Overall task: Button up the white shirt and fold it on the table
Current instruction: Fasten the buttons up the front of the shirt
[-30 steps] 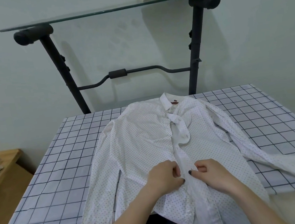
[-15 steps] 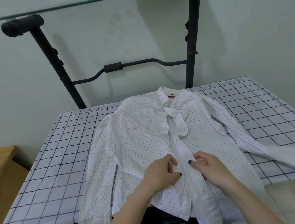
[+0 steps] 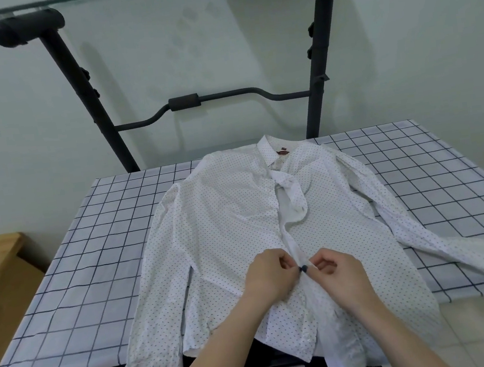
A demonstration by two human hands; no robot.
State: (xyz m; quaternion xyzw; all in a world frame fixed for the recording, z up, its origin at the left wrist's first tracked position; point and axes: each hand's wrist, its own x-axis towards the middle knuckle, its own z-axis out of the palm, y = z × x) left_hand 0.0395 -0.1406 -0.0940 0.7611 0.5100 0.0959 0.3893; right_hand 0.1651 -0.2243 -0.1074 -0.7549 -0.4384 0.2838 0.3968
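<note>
While the white shirt [image 3: 227,246] lies spread on the checked tabletop [image 3: 92,262], both hands, the left hand [image 3: 269,277] and right hand [image 3: 342,274], have crept slightly up its placket and pinch it together, suggesting buttoning continues, folding not begun.

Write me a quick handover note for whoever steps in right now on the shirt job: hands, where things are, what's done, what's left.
Left hand: pinches the shirt's front edge at the middle strip.
Right hand: pinches the opposite front edge, thumb tip meeting the left hand.
Shirt: lies face up on the checked table, collar at the far side, hem hanging over the near edge, one sleeve trailing off to the right.
Done: shirt spread out; both hands are working one button at mid-front.
Left: upper front is open and flipped over near the collar; button it, then fold. How many lower buttons are closed cannot be told.
</note>
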